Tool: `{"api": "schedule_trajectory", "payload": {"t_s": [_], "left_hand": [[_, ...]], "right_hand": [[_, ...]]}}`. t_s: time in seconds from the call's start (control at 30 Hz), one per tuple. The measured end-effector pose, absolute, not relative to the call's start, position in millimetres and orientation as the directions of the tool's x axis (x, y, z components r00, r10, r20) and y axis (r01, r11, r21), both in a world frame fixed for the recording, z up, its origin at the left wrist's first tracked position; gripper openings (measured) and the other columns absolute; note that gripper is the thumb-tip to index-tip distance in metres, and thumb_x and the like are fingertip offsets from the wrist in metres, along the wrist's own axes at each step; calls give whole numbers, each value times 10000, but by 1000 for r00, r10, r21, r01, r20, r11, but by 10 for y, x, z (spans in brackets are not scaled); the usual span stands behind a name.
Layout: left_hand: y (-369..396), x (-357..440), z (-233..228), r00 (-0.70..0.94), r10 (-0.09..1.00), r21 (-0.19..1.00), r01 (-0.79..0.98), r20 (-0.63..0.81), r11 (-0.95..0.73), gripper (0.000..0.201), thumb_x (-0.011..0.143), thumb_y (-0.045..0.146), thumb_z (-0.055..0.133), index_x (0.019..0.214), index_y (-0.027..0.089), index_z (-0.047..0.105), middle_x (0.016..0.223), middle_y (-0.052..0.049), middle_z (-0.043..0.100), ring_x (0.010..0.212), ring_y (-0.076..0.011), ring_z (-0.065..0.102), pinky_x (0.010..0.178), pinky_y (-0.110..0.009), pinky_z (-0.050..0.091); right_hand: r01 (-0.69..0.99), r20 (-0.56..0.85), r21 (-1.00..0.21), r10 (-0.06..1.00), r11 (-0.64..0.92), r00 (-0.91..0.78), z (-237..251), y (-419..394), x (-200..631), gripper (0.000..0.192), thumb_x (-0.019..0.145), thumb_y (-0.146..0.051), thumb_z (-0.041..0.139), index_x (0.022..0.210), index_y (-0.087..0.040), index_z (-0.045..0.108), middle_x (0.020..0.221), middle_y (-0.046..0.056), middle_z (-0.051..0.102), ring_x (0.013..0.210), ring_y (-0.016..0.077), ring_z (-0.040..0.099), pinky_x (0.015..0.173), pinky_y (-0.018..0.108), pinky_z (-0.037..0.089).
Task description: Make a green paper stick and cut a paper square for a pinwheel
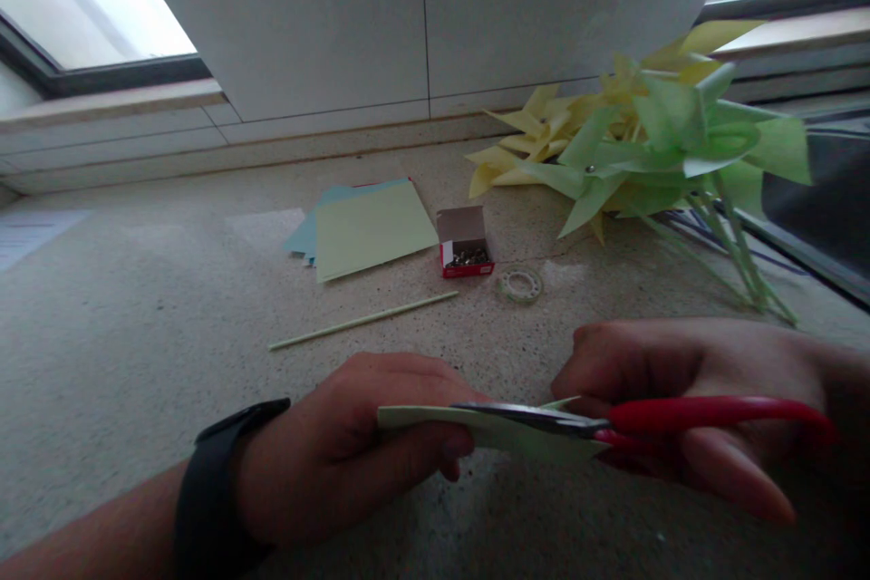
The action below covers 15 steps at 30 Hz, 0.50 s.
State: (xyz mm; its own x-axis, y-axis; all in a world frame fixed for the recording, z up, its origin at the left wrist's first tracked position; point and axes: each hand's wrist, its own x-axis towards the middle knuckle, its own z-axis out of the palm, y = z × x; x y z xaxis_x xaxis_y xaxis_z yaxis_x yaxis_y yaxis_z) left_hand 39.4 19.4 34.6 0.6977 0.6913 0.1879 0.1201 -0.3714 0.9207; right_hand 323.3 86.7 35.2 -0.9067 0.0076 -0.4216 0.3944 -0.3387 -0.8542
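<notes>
My left hand [367, 444], with a dark band on its wrist, pinches a sheet of pale green paper [523, 437] between thumb and fingers. In my right hand [713, 372] is a pair of scissors [680, 414] with red handles, its blades pointing left. The blades lie along the paper, and a narrow piece of it shows above them near the pivot. My right thumb is at the lower handle loop; the handles partly hide the fingers. Beyond my hands a thin pale green stick [363, 321] lies on the worktop.
Green and yellow paper pinwheels [645, 136] lie at the back right, their sticks toward me. Stacked coloured paper [373, 231] sits left of an open red box [467, 245] of small metal pieces. A tape roll [521, 284] is beside it. A tiled wall [340, 36] stands behind.
</notes>
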Motion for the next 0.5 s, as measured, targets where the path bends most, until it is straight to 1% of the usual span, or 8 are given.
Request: {"api": "schedule_trajectory", "payload": {"t_s": [0.07, 0.13, 0.17, 0.3, 0.4, 0.5], "left_hand": [[195, 393, 349, 696, 694, 920, 125, 185, -371, 299, 1047, 252, 470, 928, 119, 710, 838, -100, 723, 754, -162, 669, 700, -256, 541], [195, 394, 348, 695, 694, 920, 124, 187, -373, 300, 1051, 267, 465, 954, 128, 711, 839, -96, 727, 750, -161, 668, 692, -259, 543], [195, 395, 347, 696, 693, 919, 123, 190, -375, 302, 1052, 274, 464, 954, 132, 712, 838, -95, 727, 751, -162, 668, 688, -260, 544], [200, 397, 338, 695, 693, 920, 120, 189, -372, 309, 1051, 283, 469, 932, 132, 711, 827, -94, 718, 746, -162, 670, 681, -254, 545], [202, 396, 339, 696, 689, 917, 113, 202, -383, 318, 1050, 268, 467, 933, 106, 714, 818, -106, 714, 734, -162, 668, 678, -249, 545], [201, 395, 346, 711, 673, 911, 113, 204, -396, 322, 1049, 243, 461, 955, 77, 720, 837, -131, 721, 747, -167, 674, 689, -251, 549]], "right_hand": [[432, -484, -794, 15, -428, -875, 372, 855, 3216, 591, 691, -693, 790, 850, -149, 620, 641, -49, 565, 458, 32, 488, 458, 120, 431], [444, -530, -764, 63, -469, -846, 398, 841, 3207, 605, 638, -687, 829, 797, -153, 594, 600, -61, 564, 457, 28, 483, 456, 107, 408], [449, -543, -760, 80, -469, -836, 411, 833, 3207, 599, 636, -679, 837, 791, -155, 592, 590, -67, 562, 461, 28, 481, 460, 105, 401], [460, -557, -759, 93, -460, -826, 444, 796, 3213, 595, 637, -678, 837, 787, -159, 586, 589, -73, 564, 458, 30, 481, 450, 111, 376], [499, -606, -736, 117, -457, -787, 465, 768, 3200, 660, 574, -731, 837, 767, -165, 559, 598, -69, 559, 465, 29, 482, 444, 109, 369], [530, -629, -720, 100, -448, -771, 491, 761, 3174, 711, 515, -780, 826, 726, -169, 529, 575, -71, 530, 466, 33, 467, 432, 115, 353]]}}
